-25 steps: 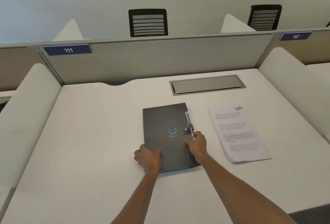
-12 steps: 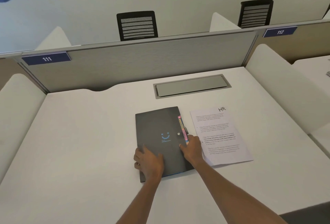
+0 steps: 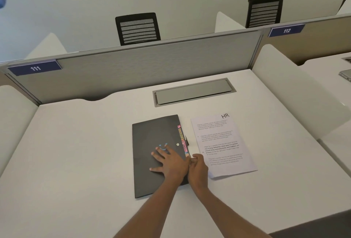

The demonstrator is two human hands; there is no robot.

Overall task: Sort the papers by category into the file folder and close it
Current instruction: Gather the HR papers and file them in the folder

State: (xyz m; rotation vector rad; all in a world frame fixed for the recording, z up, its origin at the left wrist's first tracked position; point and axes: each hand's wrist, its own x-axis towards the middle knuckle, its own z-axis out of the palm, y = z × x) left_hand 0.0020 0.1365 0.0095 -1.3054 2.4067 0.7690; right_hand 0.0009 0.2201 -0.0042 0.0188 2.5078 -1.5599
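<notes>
The file folder (image 3: pixel 152 139) is laid on the surface (image 3: pixel 76 152) with its cover down and its long axis pointing away from the person. Its near half is pressed by the left hand (image 3: pixel 169 160), fingers flat and spread. The right hand (image 3: pixel 197 165) is curled at the folder's right edge, but a grasp cannot be confirmed. The papers (image 3: pixel 222 146) lie just beside it, to the right.

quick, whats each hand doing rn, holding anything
Left hand: open, pressed flat on the folder.
Right hand: fingers curled at the folder's right edge; whether it grips the edge cannot be told.
</notes>
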